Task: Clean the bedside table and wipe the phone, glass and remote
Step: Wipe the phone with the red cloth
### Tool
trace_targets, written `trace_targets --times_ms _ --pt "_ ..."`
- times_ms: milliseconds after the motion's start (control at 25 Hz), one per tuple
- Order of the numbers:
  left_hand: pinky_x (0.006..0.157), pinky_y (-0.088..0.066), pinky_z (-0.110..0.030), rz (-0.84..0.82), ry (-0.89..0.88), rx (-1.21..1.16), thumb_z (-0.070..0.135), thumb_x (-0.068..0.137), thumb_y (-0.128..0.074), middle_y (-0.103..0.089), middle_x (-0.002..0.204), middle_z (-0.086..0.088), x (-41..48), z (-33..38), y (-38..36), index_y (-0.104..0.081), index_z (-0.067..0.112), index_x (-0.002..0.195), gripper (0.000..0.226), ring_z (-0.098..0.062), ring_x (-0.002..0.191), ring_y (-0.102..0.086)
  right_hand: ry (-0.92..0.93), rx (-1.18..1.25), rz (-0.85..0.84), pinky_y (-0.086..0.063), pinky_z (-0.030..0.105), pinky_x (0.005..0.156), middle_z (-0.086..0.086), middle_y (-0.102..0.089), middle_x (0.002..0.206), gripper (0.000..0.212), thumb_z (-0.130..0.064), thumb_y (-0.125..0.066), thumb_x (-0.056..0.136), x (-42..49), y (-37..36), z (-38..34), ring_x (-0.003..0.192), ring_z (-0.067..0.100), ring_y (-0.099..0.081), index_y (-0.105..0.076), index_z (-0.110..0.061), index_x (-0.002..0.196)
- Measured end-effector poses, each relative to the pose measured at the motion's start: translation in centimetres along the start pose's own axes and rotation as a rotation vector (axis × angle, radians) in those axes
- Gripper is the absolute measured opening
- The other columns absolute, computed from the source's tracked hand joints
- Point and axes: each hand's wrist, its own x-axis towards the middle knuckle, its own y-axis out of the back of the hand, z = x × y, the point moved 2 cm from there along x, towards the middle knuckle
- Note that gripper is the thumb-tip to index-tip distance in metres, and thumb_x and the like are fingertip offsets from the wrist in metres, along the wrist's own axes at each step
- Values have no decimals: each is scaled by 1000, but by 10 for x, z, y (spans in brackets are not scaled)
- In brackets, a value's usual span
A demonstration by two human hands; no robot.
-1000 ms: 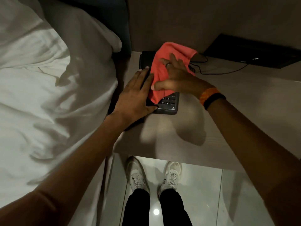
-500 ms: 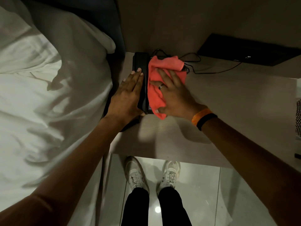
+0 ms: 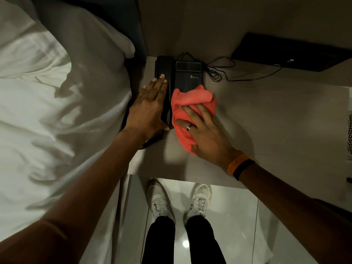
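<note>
A black desk phone [image 3: 187, 76] sits at the back left corner of the pale bedside table [image 3: 266, 115]. My left hand [image 3: 150, 109] lies flat on its handset, fingers straight, pressing it down. My right hand [image 3: 205, 134] presses a crumpled coral cloth [image 3: 187, 103] onto the phone's near half and the tabletop in front of it. The keypad is hidden under the cloth. The phone's top panel with its logo shows uncovered. No glass or remote is clearly in view.
A white pillow and duvet [image 3: 57, 103] fill the left side, right against the table. Black cables [image 3: 219, 71] coil behind the phone toward a dark box [image 3: 293, 52] at the wall. A dark patterned object [image 3: 350, 134] peeks in at the right edge. My white shoes [image 3: 179, 201] stand on glossy tiles.
My right hand has dragged the cloth toward me, down off the phone's top panel, which now shows. My left hand has stayed on the handset.
</note>
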Motion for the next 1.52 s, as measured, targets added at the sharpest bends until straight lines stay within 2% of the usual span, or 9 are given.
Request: trace_targets --times_ms 240,440,600,800,920,1120,1320,1400,1520 --pt "128 -6 -42 1 -2 15 45 63 -91 -1 170 -9 2 -2 -3 -7 8 160 134 -26 157 -2 51 14 65 -33 54 113 3 -40 157 54 -19 -68 82 -40 -30 -19 147 40 -30 -57 -30 134" --pt "127 -3 -41 18 18 45 31 62 -93 -3 170 -10 4 -3 1 -10 7 160 130 -28 157 -1 49 187 96 -40 46 95 -3 -54 143 41 -23 -71 67 -69 -40 -28 128 33 -48 -66 -26 108" --pt "126 -12 -46 75 -36 92 20 75 -85 -12 168 -18 -17 16 -9 -20 3 158 106 -33 156 -9 -8 279 145 -46 49 84 -3 -61 123 26 -28 -65 66 -86 -36 -23 113 31 -53 -65 -22 91" --pt "110 -44 -49 167 -239 -83 21 84 -72 -51 146 -20 -84 84 -50 -50 9 143 65 -38 137 -48 -94 397 84 -42 50 102 5 -54 136 49 -42 -70 70 -108 -40 -15 125 33 -49 -66 -29 118" --pt "86 -58 -43 87 -131 -196 23 85 -71 -59 132 -14 -112 111 -81 -58 13 136 53 -34 116 -61 -223 512 129 -42 45 108 5 -49 147 62 -56 -68 76 -117 -39 -1 135 31 -45 -61 -25 129" --pt "99 -53 -42 -22 -47 -274 39 90 -54 -53 145 -15 -114 140 -107 -51 8 144 62 -33 133 -51 -173 383 26 -41 51 112 7 -37 159 71 -49 -57 86 -143 -57 23 147 31 -35 -42 -20 148" --pt "104 -52 -47 7 -127 -353 23 79 -78 -57 141 -19 -104 158 -120 -56 1 138 67 -37 132 -54 -342 394 -45 -49 49 105 5 -37 156 86 -27 -79 68 -158 -50 33 140 29 -37 -43 -22 146" --pt "106 -51 -43 94 -68 -391 26 81 -79 -58 140 -18 -115 155 -109 -57 2 137 65 -35 130 -56 -309 317 3 -49 51 104 9 -41 154 78 -27 -75 71 -156 -36 21 140 28 -36 -47 -19 144" --pt "110 -48 -43 338 141 -463 30 95 -63 -57 142 -16 -155 138 -72 -55 6 139 51 -32 134 -53 -126 310 69 -22 31 124 9 -43 154 61 -28 -66 81 -135 -1 -23 145 21 -32 -56 -16 140"
